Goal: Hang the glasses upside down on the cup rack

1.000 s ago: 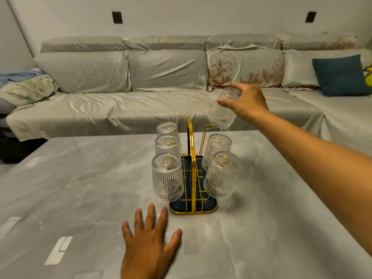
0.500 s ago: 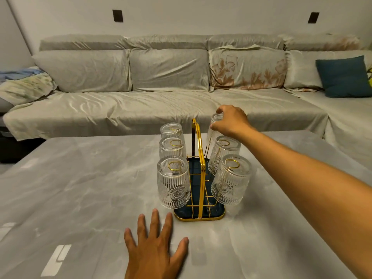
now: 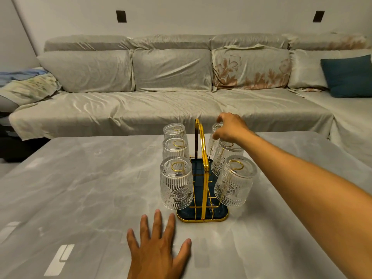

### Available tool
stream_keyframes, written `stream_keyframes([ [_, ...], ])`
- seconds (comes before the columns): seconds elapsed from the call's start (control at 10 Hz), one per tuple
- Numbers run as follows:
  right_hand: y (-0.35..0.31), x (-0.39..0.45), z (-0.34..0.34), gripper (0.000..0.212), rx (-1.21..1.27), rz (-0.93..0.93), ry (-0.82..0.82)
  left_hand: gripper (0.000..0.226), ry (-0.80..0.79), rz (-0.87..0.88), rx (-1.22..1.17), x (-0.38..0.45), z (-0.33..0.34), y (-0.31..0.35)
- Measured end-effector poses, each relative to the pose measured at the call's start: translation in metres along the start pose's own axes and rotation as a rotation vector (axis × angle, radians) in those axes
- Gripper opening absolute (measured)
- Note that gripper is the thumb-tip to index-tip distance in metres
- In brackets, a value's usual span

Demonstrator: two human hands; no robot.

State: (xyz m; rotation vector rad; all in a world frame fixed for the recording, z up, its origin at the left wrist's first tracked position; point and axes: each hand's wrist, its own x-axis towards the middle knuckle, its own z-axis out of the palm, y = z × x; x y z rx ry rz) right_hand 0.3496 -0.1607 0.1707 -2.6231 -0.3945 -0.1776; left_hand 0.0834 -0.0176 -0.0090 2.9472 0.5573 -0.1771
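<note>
Head view, the only one supplied. The cup rack (image 3: 202, 178), gold wire on a dark tray, stands on the grey table (image 3: 80, 188) directly ahead of the person, its handle running away from the camera. Five glasses hang mouth-down on its prongs: three on the left side, two visible in full on the right. The sixth glass (image 3: 215, 133) sits at the far right position, base uppermost, long axis upright with a slight tilt, partly hidden behind the right hand (image 3: 231, 128).

The right hand is plainly the nearer one: arm fully extended across the right side of the rack, palm down, fingers curled over the base of the sixth glass. Whether the fingertips grip it or merely touch it cannot be told; the thumb side is hidden.

The left hand (image 3: 159, 250) lies flat on the table just before the rack's near edge, fingers spread, holding nothing.

Judgement: the last glass appears seated on its prong; what remains is letting go.
</note>
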Motion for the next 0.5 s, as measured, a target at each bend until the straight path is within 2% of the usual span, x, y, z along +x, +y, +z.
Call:
stream_keyframes([
  [0.3,-0.002,-0.006,-0.008,0.043,-0.002,0.019,-0.012,0.091,-0.004,-0.010,-0.021,0.001,-0.002,-0.001],
  [0.5,0.018,-0.056,-0.030,0.051,0.100,0.002,0.101,0.088,-0.061,0.016,-0.069,-0.005,-0.004,0.004],
])
